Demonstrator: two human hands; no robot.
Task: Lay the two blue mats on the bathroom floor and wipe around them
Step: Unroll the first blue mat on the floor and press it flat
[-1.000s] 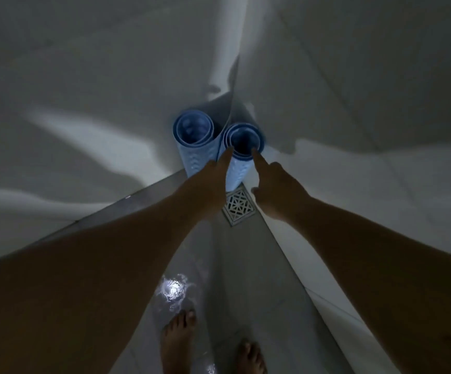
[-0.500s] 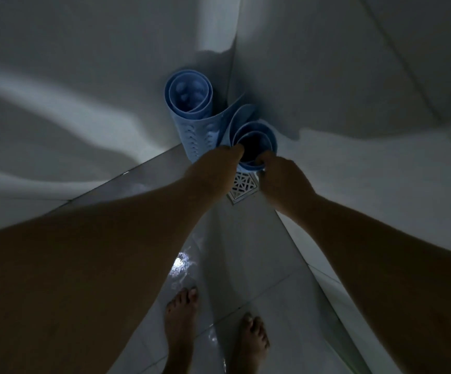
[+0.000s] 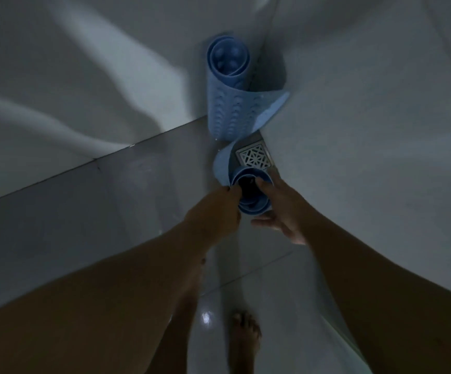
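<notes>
Two rolled blue mats are in the dim bathroom corner. One rolled mat (image 3: 228, 101) stands upright against the corner, its loose flap sticking out to the right. The second rolled mat (image 3: 225, 166) is lifted clear of the corner, above the floor near the drain. My left hand (image 3: 213, 214) pinches the roll's top rim from the left. My right hand (image 3: 278, 209) grips the same roll from the right, with a finger inside its opening and the thumb below it. The lower part of this roll is hidden behind my hands.
A square metal floor drain (image 3: 255, 156) lies in the corner just behind the held roll. White tiled walls (image 3: 367, 117) meet at the corner. The glossy wet floor (image 3: 127, 190) stretches left and toward me. My bare foot (image 3: 246, 338) stands below.
Both hands took hold of the right-hand roll and pulled it out of the corner toward me, uncovering the drain. The other roll stayed standing in the corner.
</notes>
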